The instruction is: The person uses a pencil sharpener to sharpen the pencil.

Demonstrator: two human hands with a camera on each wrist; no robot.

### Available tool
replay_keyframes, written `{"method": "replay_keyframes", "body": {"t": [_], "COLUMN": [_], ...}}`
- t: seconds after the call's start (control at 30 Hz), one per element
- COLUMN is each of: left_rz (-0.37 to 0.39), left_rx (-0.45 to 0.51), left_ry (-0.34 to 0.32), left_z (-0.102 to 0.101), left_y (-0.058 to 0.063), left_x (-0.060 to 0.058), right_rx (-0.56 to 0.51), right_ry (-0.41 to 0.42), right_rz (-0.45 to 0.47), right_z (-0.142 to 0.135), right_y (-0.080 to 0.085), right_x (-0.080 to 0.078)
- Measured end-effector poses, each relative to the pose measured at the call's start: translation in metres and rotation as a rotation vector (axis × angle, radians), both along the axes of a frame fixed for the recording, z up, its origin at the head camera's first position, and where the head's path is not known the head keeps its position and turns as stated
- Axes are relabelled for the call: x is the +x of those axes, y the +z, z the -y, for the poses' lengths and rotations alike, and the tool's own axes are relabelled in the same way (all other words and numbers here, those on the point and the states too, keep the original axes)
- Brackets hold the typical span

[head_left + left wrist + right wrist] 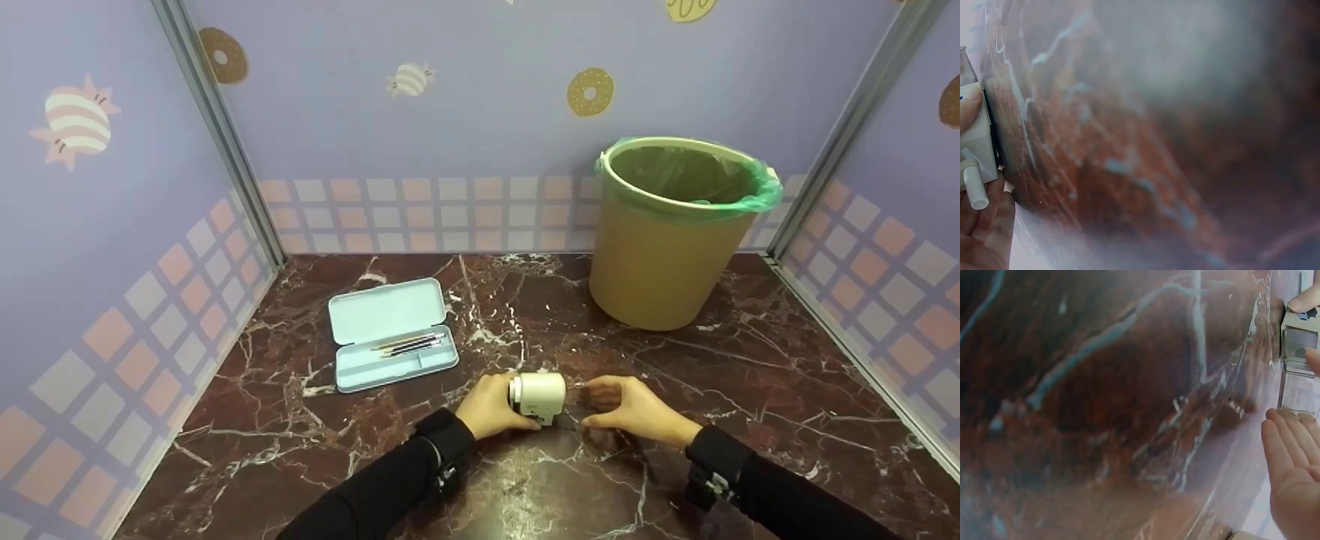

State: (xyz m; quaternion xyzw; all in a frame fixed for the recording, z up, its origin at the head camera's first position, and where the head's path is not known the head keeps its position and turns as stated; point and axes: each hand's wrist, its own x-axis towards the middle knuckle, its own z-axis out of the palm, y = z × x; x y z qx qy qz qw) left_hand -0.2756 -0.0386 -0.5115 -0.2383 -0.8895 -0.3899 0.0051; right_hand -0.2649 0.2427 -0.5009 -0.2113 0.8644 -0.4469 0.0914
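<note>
A cream crank pencil sharpener point(543, 391) stands on the marble table in front of the body. My left hand point(493, 409) grips its left side, thumb on the near face. In the left wrist view, its white crank handle point(975, 187) shows close to the left fingers. A clear drawer point(1299, 390) juts out of the sharpener in the right wrist view. My right hand point(637, 407) is at the sharpener's right side, thumb and nearly straight fingers around the drawer, fingertips right at its edge. Most of the drawer is hard to see from the head view.
A light blue pencil case point(386, 311) lies opened behind and left of the hands, with several pencils point(409, 345) inside. A tan bin point(660, 262) with a green liner point(765, 196) stands at the back right. Patterned walls point(465, 135) enclose the table point(495, 480).
</note>
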Motion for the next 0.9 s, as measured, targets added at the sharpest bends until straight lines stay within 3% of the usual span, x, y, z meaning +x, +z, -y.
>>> {"method": "replay_keyframes", "body": {"t": [0.27, 0.67, 0.9], "left_rz": [0.019, 0.022, 0.032], "left_rx": [-0.001, 0.02, 0.044], "left_ry": [-0.001, -0.016, -0.031], "left_z": [0.0, 0.001, 0.001], "left_y": [0.002, 0.001, -0.001], "left_x": [0.001, 0.001, 0.0], "right_rx": [-0.054, 0.032, -0.022], "right_ry": [0.044, 0.055, 0.098], "right_rz": [0.039, -0.035, -0.025], "right_z": [0.001, 0.011, 0.022], "right_y": [-0.003, -0.005, -0.007], "right_x": [-0.005, -0.009, -0.012]}}
